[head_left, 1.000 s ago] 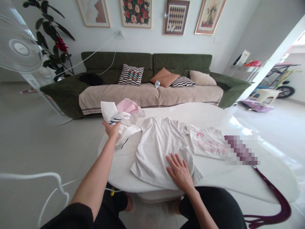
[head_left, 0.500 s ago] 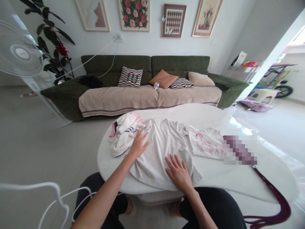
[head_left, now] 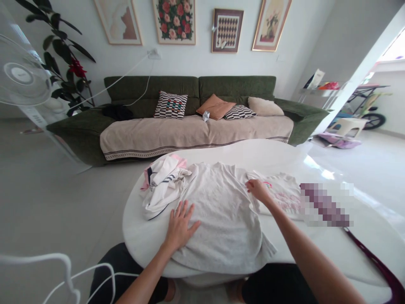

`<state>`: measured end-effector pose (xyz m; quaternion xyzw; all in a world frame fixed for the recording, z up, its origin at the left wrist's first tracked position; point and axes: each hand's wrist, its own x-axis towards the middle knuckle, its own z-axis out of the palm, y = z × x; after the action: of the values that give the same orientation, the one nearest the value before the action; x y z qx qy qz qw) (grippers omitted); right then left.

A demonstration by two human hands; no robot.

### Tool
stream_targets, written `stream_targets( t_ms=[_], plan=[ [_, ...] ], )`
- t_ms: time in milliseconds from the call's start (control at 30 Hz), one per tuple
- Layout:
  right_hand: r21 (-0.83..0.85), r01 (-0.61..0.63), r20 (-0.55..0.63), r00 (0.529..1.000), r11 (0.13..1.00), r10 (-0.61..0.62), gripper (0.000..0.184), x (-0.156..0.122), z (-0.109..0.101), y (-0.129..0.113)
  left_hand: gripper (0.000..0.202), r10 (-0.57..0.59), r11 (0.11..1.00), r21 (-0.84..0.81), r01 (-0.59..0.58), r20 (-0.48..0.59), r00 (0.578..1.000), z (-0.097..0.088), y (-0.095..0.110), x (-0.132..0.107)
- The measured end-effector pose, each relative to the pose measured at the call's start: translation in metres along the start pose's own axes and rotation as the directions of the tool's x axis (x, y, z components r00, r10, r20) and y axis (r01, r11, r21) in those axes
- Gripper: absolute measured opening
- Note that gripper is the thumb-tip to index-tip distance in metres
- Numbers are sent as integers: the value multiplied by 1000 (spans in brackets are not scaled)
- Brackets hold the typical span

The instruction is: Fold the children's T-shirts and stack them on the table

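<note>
A light grey T-shirt [head_left: 221,219] lies spread on the white table [head_left: 253,152], its hem toward me. My left hand [head_left: 181,227] rests flat on the shirt's left side with fingers spread. At the shirt's upper right edge, by the sleeve, my right hand [head_left: 257,190] has its fingers pinched together on the fabric. Partly under my right wrist lies a folded white shirt [head_left: 286,198] with a pink print and a small rainbow. A crumpled pile of white and pink clothes [head_left: 166,181] sits left of the grey shirt, touching it.
A blurred-out item with a dark purple strap [head_left: 367,249] lies at the table's right. Behind stands a green sofa [head_left: 152,93] with a beige cover and cushions. A white fan [head_left: 23,76] is at the left, and a white cable [head_left: 66,264] loops near my left leg.
My left hand has slid back toward me along the shirt's left side. My right hand has moved from the lower shirt up to its right sleeve area, its fingers closing there.
</note>
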<state>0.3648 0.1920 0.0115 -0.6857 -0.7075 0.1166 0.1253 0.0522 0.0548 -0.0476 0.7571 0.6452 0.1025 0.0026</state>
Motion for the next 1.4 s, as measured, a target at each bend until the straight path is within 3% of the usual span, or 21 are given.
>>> stream_targets(
  t_ms=[167,433,533,667,800,900,967,1000,1033,1067,1100,1167,1267,1400],
  plan=[
    [-107,-125,-69,991,986,118,29,74,8,18,59,3,1000,10,-3,6,1000,5,-3,0],
    [-161,-80,-42,996,984,74,44,115,38,22,59,2,1000,22,-3,39,999,4,-4,4],
    [-150,-60,-19,998,987,57,35,129,33,20,60,4,999,31,-5,45,999,6,-3,3],
    [-94,-70,-56,996,993,65,31,142,10,26,60,30,999,42,-31,41,999,8,-7,7],
    [-56,-142,-123,983,988,134,37,139,-3,44,57,55,997,49,-56,32,998,-8,-3,20],
    [-24,-178,-118,978,984,174,39,130,3,55,45,23,1000,-9,-23,-58,998,-23,39,17],
    [11,-183,-104,978,983,183,43,126,10,59,40,126,978,-151,-141,-109,986,-18,90,4],
    [30,-174,-97,980,984,176,46,125,12,59,44,255,931,-233,-280,-130,958,-9,120,-4],
    [47,-158,-92,983,986,162,50,124,14,59,45,394,857,-276,-435,-191,899,3,150,-12],
    [61,-136,-89,986,989,141,52,124,15,59,41,452,816,-277,-507,-239,859,18,178,-19],
    [71,-112,-89,989,991,118,52,124,15,59,37,465,811,-269,-520,-246,851,34,203,-25],
    [81,-71,-85,993,994,78,45,124,14,58,30,388,863,-249,-439,-231,892,61,238,-27],
    [83,-38,-73,996,996,44,30,126,10,57,33,355,894,-213,-394,-199,914,76,249,-16],
    [51,-23,-80,996,998,27,27,125,3,57,12,493,844,-186,-504,-104,864,62,233,-3]
  ],
)
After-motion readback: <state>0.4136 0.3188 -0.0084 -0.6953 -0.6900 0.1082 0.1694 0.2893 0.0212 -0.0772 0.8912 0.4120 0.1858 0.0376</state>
